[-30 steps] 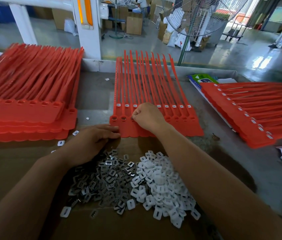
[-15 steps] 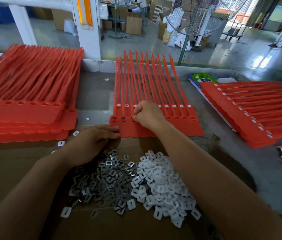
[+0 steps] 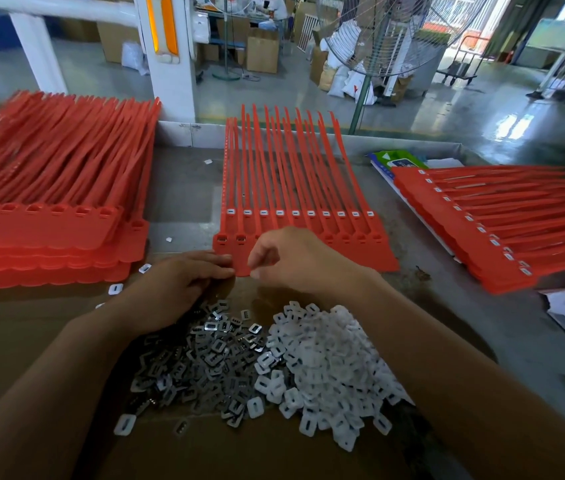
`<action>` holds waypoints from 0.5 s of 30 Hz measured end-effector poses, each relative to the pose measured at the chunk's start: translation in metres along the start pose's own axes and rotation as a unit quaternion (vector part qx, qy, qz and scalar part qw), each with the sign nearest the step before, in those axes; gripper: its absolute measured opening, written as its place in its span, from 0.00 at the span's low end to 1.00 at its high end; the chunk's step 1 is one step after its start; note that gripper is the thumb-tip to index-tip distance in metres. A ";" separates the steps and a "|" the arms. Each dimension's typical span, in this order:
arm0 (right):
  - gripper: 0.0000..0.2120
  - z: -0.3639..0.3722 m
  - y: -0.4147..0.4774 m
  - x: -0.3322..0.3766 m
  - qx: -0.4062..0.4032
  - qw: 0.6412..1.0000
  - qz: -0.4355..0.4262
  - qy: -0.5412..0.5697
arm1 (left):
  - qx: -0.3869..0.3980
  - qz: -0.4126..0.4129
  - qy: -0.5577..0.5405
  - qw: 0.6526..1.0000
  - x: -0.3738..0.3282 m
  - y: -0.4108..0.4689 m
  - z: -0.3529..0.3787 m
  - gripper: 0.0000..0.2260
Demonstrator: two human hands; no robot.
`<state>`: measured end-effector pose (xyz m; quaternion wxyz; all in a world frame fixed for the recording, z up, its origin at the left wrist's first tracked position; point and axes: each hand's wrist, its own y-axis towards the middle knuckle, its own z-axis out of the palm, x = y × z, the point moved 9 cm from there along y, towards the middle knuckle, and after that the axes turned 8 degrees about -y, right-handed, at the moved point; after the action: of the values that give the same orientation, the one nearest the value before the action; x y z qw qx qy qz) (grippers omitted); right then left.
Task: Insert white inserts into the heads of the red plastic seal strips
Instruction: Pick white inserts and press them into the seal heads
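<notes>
Strips (image 3: 294, 174) are laid just beyond both hands, long axis running away, heads (image 3: 241, 239) nearest the right hand (image 3: 294, 261), which is held loosely curled, contents impossible to tell. The left hand (image 3: 184, 289) is rested flat at their edge. Inserts (image 3: 326, 358) are heaped behind the right wrist.

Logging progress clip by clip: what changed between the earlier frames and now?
The right hand, earlier a fist pressing the heads of the middle red seal strips, has lifted and drawn back toward their near edge, fingers loosely curled; whether it pinches anything is unclear. The left hand stays at that edge; white inserts and metal clips unmoved.
</notes>
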<state>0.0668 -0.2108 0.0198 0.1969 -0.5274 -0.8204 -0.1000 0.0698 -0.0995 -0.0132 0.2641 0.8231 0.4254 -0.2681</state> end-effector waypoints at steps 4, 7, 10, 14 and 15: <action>0.07 0.017 -0.012 0.019 0.058 0.998 -0.031 -0.024 | 0.001 0.008 0.000 1.000 -0.001 0.000 0.001 0.20; 0.07 0.026 -0.014 0.023 0.074 0.996 -0.032 -0.049 | -0.003 0.009 -0.003 1.000 -0.001 0.000 0.001 0.19; 0.06 0.030 -0.014 0.023 0.064 0.995 -0.036 -0.066 | -0.003 0.007 -0.004 1.000 0.000 0.000 0.000 0.20; 0.06 0.031 -0.013 0.025 0.064 0.994 -0.046 -0.079 | -0.005 0.005 -0.002 1.000 0.001 0.001 0.000 0.20; 0.06 0.031 -0.013 0.026 0.067 0.993 -0.049 -0.081 | -0.004 0.004 -0.003 1.000 0.001 0.002 0.000 0.20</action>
<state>0.0386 -0.1832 0.0040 0.1594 -0.4782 -0.8636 -0.0111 0.0720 -0.0999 -0.0133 0.2699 0.8230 0.4223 -0.2673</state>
